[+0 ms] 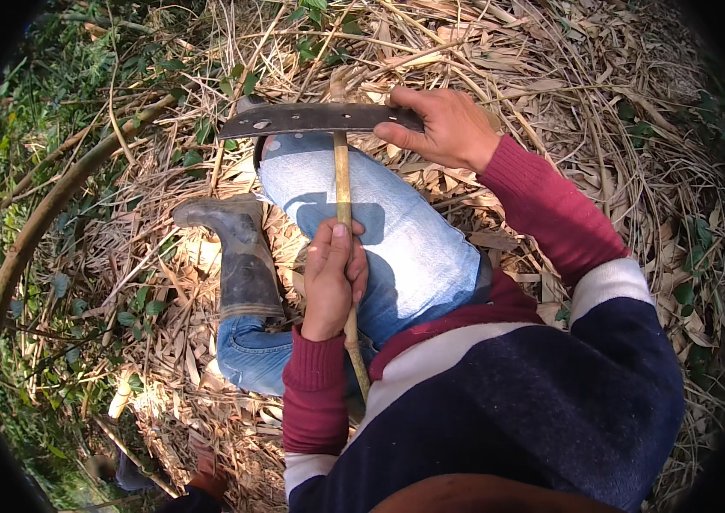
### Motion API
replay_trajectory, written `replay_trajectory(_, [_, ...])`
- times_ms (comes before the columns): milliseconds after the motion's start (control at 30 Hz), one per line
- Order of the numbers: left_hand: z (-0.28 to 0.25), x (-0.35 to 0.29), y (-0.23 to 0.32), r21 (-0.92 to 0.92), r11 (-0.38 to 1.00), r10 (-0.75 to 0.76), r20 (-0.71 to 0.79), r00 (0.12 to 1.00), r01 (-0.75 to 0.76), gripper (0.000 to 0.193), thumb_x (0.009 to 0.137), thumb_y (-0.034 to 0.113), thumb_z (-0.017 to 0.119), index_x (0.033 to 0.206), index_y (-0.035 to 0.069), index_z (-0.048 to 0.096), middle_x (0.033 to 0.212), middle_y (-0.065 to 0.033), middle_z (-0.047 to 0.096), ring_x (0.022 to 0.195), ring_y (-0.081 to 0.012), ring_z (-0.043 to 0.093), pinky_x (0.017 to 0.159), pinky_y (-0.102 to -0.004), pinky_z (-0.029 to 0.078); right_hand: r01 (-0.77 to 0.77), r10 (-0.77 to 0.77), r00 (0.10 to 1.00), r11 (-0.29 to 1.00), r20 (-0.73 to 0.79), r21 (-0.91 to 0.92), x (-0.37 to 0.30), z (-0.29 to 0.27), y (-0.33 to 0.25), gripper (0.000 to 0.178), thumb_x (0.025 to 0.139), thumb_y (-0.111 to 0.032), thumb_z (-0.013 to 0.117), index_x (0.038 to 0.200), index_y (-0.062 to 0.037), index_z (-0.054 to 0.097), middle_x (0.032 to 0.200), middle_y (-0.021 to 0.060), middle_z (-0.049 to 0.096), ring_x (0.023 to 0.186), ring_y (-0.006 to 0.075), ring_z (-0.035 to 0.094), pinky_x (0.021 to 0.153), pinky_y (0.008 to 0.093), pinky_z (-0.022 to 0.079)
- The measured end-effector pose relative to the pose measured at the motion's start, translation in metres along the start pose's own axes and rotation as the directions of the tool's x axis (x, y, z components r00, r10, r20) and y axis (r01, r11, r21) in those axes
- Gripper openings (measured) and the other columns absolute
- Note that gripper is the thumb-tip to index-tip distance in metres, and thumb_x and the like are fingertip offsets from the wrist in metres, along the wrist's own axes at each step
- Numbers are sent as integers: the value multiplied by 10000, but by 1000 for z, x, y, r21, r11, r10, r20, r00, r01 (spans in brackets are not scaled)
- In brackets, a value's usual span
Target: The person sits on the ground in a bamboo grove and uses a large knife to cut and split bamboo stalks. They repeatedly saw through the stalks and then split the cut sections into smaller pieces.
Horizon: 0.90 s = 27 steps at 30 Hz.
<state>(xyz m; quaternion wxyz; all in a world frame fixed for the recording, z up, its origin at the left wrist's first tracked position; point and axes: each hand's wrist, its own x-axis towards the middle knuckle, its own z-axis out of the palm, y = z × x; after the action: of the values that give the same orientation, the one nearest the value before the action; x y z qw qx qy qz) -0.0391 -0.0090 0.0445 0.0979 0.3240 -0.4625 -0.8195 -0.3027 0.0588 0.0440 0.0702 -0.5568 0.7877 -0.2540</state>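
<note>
Left hand (328,282) is wrapping around a thin stick (343,175), right hand (450,128) is pinching one end of a dark metal strip (298,120) that's crossing the stick. Stick's running over the jeans (422,244); a dark boot (247,256) is resting left of them, dry leaves (550,77) lying around.

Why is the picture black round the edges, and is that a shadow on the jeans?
In the head view, the fisheye lens's round image leaves black edges; yes, dark shadows lie on the sunlit jeans near the left hand, also in the head view, where bright sun bleaches patches nearly white.
</note>
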Motion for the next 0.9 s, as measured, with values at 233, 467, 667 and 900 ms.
replay_trajectory(233, [1, 0, -6, 13, 1000, 7, -11, 1000, -6, 268, 1119, 297, 383, 1066, 70, 514, 580, 52, 371, 413, -40, 296, 369, -205, 256, -73, 45, 967, 992, 250, 104, 20, -24, 10, 761, 918, -781, 458, 1018, -77, 730, 671, 167, 646, 703, 359, 678, 678, 457, 532])
replay_trajectory(467, [8, 8, -1, 183, 982, 65, -109, 992, -45, 275, 1117, 321, 395, 1021, 91, 510, 593, 63, 366, 439, -26, 291, 385, -201, 256, -73, 68, 994, 996, 90, 54, 24, 10, -5, 736, 930, -773, 441, 1013, -94, 713, 649, 146, 625, 677, 351, 663, 646, 477, 525])
replay_trajectory(667, [1, 1, 13, 4, 998, -57, -37, 998, 57, 328, 1112, 345, 396, 1105, 51, 539, 643, 12, 431, 467, -63, 358, 415, -206, 296, -361, 177, 926, 680, 334, 638, 21, 24, 15, 924, 940, -818, 332, 1154, 12, 676, 650, 29, 537, 619, 145, 592, 570, 340, 487])
replay_trajectory(900, [2, -6, 9, 38, 999, -5, -31, 1000, 6, 295, 1109, 310, 417, 1130, 50, 553, 641, 11, 468, 449, -54, 361, 410, -197, 287, -18, 22, 1000, 969, -12, 248, 3, 13, 9, 733, 931, -781, 442, 983, -84, 665, 619, 53, 585, 588, 250, 633, 544, 413, 480])
